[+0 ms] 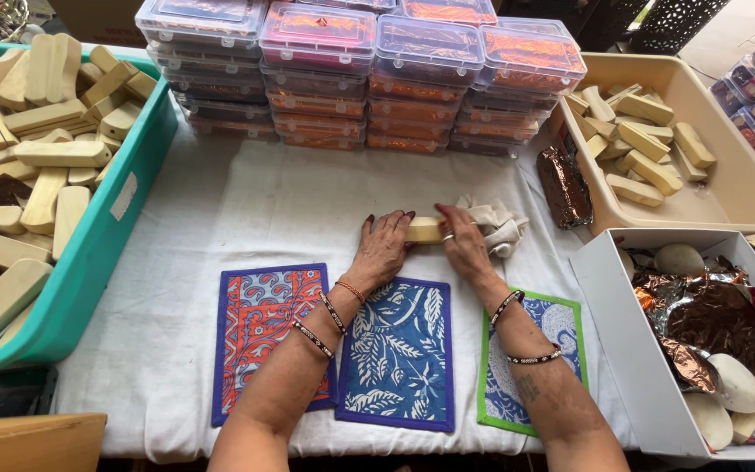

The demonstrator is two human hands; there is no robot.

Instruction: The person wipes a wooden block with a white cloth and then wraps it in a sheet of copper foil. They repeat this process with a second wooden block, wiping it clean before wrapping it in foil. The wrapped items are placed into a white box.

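Centrally, left hand [382,249] and right hand [465,245] clasp pale wooden block [424,230] between them on white cloth [246,210], above blue patterned mat [399,354].

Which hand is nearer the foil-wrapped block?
Right. The right hand sits a little way left of the foil-wrapped block; the left hand is farther left, across the wooden block.

On the table [203,210], three mats [399,350] lie side by side at the near edge, and behind the middle one a wooden block [424,230] lies between the left hand [384,249] and the right hand [463,240]. Stacked lidded boxes [360,79] stand at the far edge. A tub of blocks [89,253] sits left, a tray of blocks [736,188] far right, with an open box [622,332] before it.
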